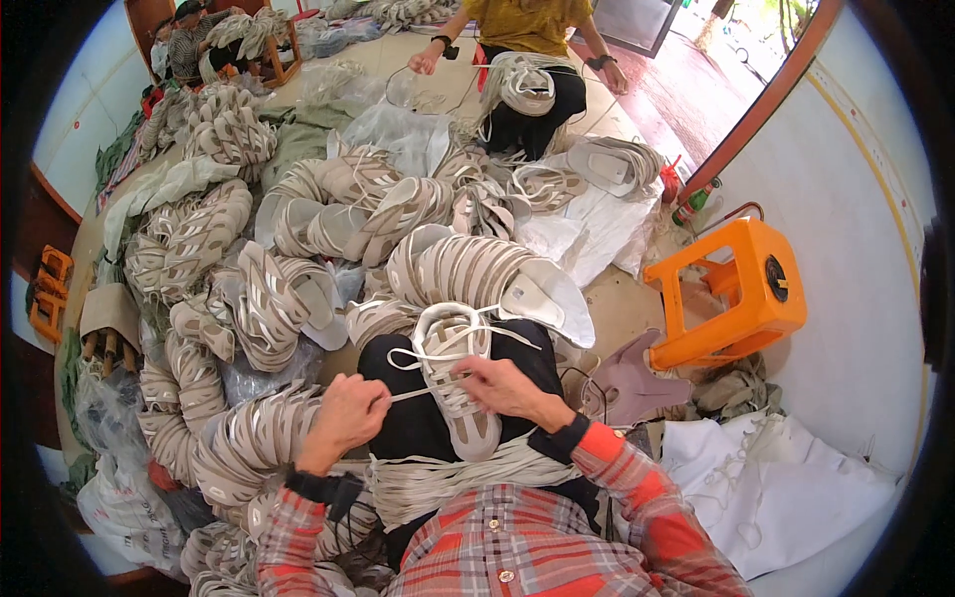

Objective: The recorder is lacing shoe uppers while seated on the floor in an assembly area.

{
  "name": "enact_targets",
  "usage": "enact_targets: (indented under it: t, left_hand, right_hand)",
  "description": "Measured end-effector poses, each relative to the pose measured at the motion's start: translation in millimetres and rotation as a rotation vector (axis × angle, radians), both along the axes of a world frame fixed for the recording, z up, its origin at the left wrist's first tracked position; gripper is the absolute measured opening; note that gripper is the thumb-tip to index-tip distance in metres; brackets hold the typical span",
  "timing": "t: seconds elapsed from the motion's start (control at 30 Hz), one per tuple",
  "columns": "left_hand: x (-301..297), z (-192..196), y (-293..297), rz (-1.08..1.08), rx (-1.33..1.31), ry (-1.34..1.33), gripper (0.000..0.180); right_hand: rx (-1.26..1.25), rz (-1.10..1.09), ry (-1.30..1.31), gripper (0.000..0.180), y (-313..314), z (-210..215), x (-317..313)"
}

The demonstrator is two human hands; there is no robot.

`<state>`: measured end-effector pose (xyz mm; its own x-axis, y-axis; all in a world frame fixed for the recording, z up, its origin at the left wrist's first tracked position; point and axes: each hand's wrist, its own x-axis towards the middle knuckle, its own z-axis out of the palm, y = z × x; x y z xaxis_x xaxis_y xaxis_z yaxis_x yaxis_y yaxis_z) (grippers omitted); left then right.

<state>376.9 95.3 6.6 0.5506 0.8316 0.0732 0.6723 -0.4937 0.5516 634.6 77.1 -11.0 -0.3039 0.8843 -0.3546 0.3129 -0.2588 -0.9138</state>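
A beige and white shoe upper [458,383] lies on my lap, toe end toward me. My left hand [346,413] pinches the end of a white lace [418,392] and holds it taut out to the left of the upper. My right hand [505,386] rests on the upper's right side, fingers closed on the lace where it enters the eyelets. Loose loops of lace lie over the upper's far end. A bundle of white laces [438,483] drapes across my lap under my wrists.
Stacked rows of shoe uppers [328,199] cover the floor ahead and to my left. An orange plastic stool [741,294] lies tipped at the right, white sacks [776,488] beside it. A person in a yellow top [522,25] sits opposite; another sits far left.
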Motion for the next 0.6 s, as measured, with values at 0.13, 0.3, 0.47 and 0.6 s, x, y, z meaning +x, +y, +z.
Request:
enact_targets:
  t: [0.13,0.3,0.47,0.6]
  left_hand:
    - [-80,41,-15,0.007,-0.187,0.128,0.015]
    - [-248,57,-77,0.523,-0.53,0.208,0.015]
    - [-341,30,-139,0.682,-0.157,0.401,0.016]
    - [-379,4,-179,0.901,0.106,0.868,0.011]
  right_hand:
    - [0.053,0.372,-0.107,0.019,21,-2,-21]
    - [-0.12,0.329,-0.085,0.023,27,5,-9]
    - [-0.034,0.387,-0.072,0.023,26,5,-5]
    - [0.017,0.497,-0.136,0.021,22,18,-12]
